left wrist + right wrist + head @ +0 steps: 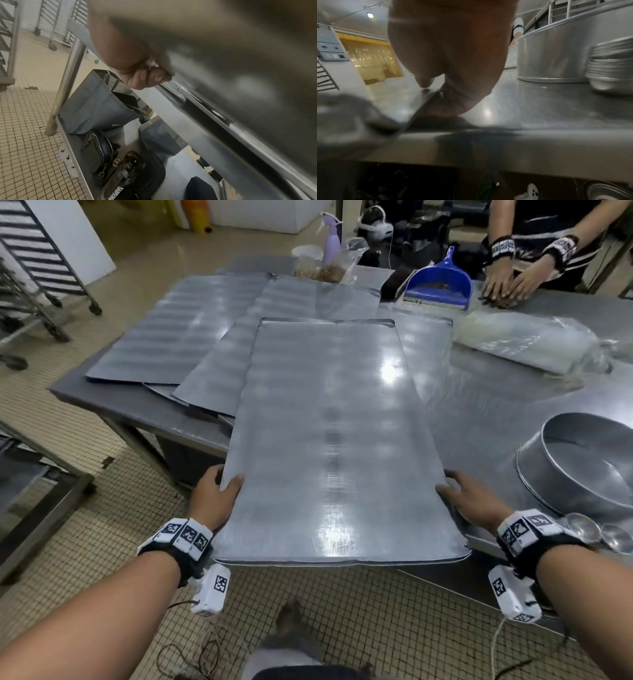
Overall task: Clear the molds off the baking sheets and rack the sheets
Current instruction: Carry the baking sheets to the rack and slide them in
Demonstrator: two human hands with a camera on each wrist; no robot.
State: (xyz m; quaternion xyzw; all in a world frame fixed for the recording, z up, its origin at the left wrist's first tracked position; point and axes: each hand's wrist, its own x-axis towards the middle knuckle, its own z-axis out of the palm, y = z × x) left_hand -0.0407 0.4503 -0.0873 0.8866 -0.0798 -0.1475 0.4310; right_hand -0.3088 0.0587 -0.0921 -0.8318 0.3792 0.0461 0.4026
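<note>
- Nearest the body, the left hand (pixel 214 496) grips the left edge of the top baking sheet (pixel 329 440), thumb on the face and fingers curled under the rim; the left wrist view shows those fingers (pixel 145 79) hooked beneath.
- Across that sheet's near end, the right hand (pixel 474 499) pinches the right edge, thumb on top and fingers tucked under, as the right wrist view confirms.
- Its near end overhangs the bench (pixel 496 419) edge toward the person; no molds lie on it.
- Risk, as I judge it: the grip sits only at the near corners, so the long far end could sag, scrape the sheets beneath (pixel 191 337) and drag them off the bench's left side, where they already overhang.
- Just right of the held sheet, a round cake pan (pixel 582 467) looks empty inside; a swing of the sheet might knock it or the stacked small tart molds (pixel 603 534) beside it.
- Beyond the sheet's far end, a blue dustpan (pixel 440 284) holds dark crumbs; a second person's hands (pixel 507 284) gather more just right of it.
- Far left of the sheet stands the tray rack (pixel 41 261), its runners looking empty.
</note>
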